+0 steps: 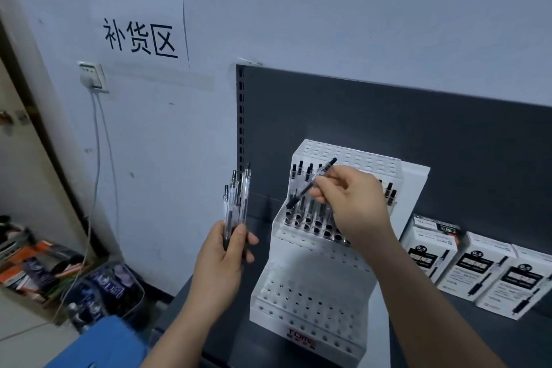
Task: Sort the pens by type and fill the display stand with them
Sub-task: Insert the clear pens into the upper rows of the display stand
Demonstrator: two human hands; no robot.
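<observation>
A white stepped display stand (310, 302) with rows of holes stands on the dark shelf. Several black-capped pens (301, 172) stand in its upper middle tier, and a few more pens (390, 193) at that tier's right end. My right hand (352, 203) pinches one black pen (301, 193), tilted with its tip down and to the left, just above that tier. My left hand (227, 251) grips a bunch of clear-barrelled pens (237, 203), held upright to the left of the stand. The lower tiers of the stand show only holes.
White pen boxes (478, 272) lie on the shelf to the right of the stand. A dark back panel (418, 128) rises behind it. On the floor at the left are a clear bin (113, 290) and a cardboard box (33, 269) of goods.
</observation>
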